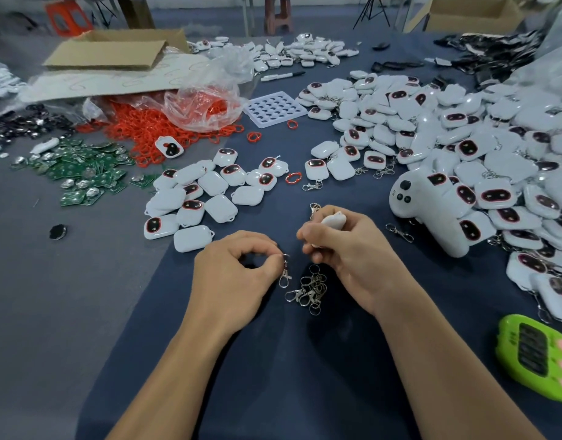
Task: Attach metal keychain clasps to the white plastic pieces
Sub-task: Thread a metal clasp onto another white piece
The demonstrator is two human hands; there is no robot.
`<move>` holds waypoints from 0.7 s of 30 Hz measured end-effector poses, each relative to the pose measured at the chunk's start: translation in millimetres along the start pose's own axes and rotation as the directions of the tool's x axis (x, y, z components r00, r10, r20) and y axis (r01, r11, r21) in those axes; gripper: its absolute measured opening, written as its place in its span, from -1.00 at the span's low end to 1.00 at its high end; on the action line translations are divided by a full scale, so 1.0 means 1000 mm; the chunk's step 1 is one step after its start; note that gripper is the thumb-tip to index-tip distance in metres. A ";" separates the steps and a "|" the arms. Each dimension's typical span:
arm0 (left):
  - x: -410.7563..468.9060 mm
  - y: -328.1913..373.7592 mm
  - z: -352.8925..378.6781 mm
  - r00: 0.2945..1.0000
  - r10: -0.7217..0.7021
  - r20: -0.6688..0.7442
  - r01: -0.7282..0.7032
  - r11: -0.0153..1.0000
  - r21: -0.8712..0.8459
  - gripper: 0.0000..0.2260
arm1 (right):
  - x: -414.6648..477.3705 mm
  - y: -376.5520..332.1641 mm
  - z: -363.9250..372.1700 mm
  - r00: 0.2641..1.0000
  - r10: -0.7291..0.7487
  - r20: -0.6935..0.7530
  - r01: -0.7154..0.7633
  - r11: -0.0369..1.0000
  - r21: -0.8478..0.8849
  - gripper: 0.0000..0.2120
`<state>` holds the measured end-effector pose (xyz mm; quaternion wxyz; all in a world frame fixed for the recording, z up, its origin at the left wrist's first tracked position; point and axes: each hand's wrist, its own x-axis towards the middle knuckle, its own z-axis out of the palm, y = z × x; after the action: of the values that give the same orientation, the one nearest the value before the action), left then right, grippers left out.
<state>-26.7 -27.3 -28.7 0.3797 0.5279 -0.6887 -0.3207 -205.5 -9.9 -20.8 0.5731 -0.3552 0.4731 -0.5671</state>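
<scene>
Head view, start near you: what can go wrong? (my colleague asks)

Me: Nearest is the clasp pile (310, 290) on the cloth (273, 360), between my wrists. The clasps look hooked into one another, so pulling one may drag the others along. My left hand (238, 268) pinches one clasp (285, 274) by its ring, thumb and forefinger closed on it, and it hangs just beside the pile. If the small ring slips, it falls back into the tangle.

Colleague: And the piece?

Me: The piece (333, 221) is in my right hand (346, 249), fingers curled round it, near the left hand. Some metal shows over its top, and I cannot tell if that is attached. The loop of the piece is hidden from me, so I may miss it, or put a second clasp on one piece.

Colleague: Farther away?

Me: The bare pieces (197, 198) lie left, and the heap with clasps (463, 138) lies right. A dropped piece could land in the wrong heap.
</scene>
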 end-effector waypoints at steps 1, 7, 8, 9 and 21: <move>0.001 -0.001 0.000 1.000 -0.019 0.000 0.019 0.999 -0.027 -0.80 | 0.000 0.001 0.001 1.000 -0.020 -0.007 0.019 0.999 -0.043 -0.76; 0.011 -0.005 0.000 0.991 -0.120 0.055 0.125 0.987 -0.103 -0.85 | -0.002 0.014 0.013 0.985 -0.141 -0.103 0.077 0.879 -0.470 -0.86; 0.011 -0.006 0.000 0.991 -0.121 0.059 0.127 0.987 -0.102 -0.85 | -0.002 0.015 0.015 0.983 -0.156 -0.100 0.084 0.857 -0.509 -0.86; 0.010 -0.006 0.001 0.992 -0.112 0.062 0.118 0.988 -0.100 -0.85 | -0.003 0.016 0.017 0.979 -0.177 -0.096 0.098 0.834 -0.542 -0.87; 0.000 -0.001 0.010 0.980 0.193 0.046 -0.197 0.921 0.337 -0.78 | -0.010 0.019 0.025 0.923 -0.364 -0.120 0.175 0.679 -0.713 -0.84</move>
<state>-34.2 -27.4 -34.8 0.3089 0.5124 -0.7851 -0.1606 -175.3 -1.0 -29.5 0.2434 -0.5337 0.6604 -0.4689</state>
